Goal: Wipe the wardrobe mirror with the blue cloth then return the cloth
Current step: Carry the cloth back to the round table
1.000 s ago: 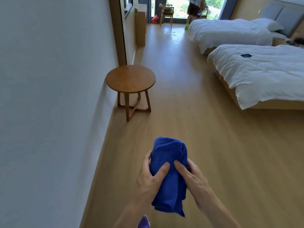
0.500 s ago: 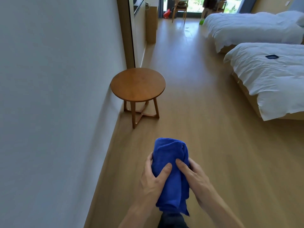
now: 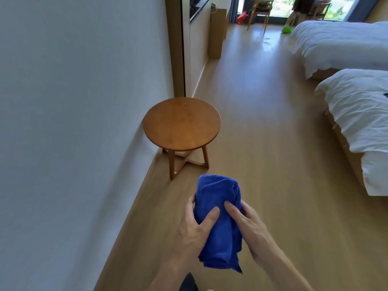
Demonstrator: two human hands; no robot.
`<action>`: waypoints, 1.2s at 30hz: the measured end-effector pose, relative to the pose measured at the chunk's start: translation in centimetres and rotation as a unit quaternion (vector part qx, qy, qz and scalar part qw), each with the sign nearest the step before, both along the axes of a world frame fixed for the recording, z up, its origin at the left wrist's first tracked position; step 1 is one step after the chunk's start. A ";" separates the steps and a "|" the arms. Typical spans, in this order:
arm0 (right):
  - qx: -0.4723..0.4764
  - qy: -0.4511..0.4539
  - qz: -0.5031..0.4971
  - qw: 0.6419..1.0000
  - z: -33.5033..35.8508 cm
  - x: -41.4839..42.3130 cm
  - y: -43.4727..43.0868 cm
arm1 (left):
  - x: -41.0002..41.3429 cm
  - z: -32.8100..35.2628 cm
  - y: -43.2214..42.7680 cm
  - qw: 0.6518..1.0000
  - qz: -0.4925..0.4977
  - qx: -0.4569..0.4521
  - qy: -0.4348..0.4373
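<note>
A folded blue cloth point(image 3: 218, 219) hangs in front of me, low in the view, gripped from both sides. My left hand point(image 3: 195, 227) holds its left edge with the thumb pressed on the front. My right hand point(image 3: 247, 225) holds the right edge, thumb also on the front. A round wooden side table point(image 3: 181, 123) stands just ahead of the cloth, against the white wall point(image 3: 73, 122). The wardrobe mirror is not visible in this view.
A wooden door frame point(image 3: 176, 45) rises behind the table. Two white beds point(image 3: 357, 106) line the right side. Open wood floor point(image 3: 262, 122) runs ahead to a window with a chair point(image 3: 259, 11) and a person's legs point(image 3: 294, 15) at the far end.
The view has moved forward and tilted down, so the round table is closer and nearer the centre. Both hands keep the same grip on the cloth.
</note>
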State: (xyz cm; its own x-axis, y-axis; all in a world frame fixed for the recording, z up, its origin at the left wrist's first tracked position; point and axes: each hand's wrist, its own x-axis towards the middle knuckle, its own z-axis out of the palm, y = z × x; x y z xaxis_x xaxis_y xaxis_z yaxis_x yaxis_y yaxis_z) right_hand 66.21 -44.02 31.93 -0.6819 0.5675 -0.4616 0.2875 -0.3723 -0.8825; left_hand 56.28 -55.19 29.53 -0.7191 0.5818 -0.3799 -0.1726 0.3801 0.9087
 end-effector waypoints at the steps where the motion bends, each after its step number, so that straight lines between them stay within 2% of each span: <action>1: -0.003 0.000 0.001 1.000 -0.1 -0.9 1.2 | -0.8 -0.3 1.2 1.000 0.005 -0.001 -0.002; 10: 0.020 -0.018 -0.011 1.000 -0.8 -10.6 13.0 | -11.0 -1.6 14.0 1.000 0.006 0.018 -0.012; 19: 0.036 -0.008 -0.019 0.999 1.2 -19.7 23.4 | -20.7 0.9 24.4 0.999 -0.034 0.017 -0.001; 28: 0.034 -0.041 0.067 0.996 -0.7 -27.2 32.0 | -25.7 -1.0 31.1 0.997 0.064 0.012 -0.038; 36: 0.045 -0.058 0.251 0.965 -1.4 -33.6 45.0 | -28.2 -2.3 41.2 0.972 0.225 0.031 -0.068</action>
